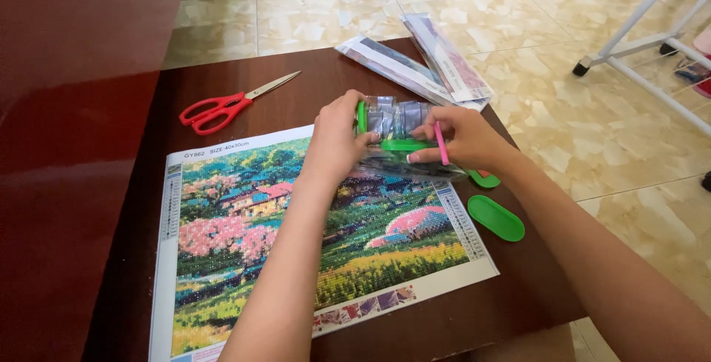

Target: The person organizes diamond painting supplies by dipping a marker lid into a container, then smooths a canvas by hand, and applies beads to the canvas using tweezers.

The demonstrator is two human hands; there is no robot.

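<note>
- I am watching both hands working at the far edge of the diamond-painting canvas [311, 243], which is lying flat on the dark wooden table [444, 317] directly beneath the forearms.
- My left hand [337, 140] is closing its fingers around the left end of a clear plastic bag of small packets [396, 129], thumb side against a green piece at that end.
- My right hand [463, 140] is pinching a pink pen [441, 143] while its fingers are pressing down on the bag's right end.
- A green tray [495, 218] is lying just right of the right wrist, another green tray [485, 179] half hidden under it.
- Left of the left hand, red scissors [222, 106] are resting apart.
- Beyond the bag, flat packets [422, 62] are overhanging the table's far edge.
</note>
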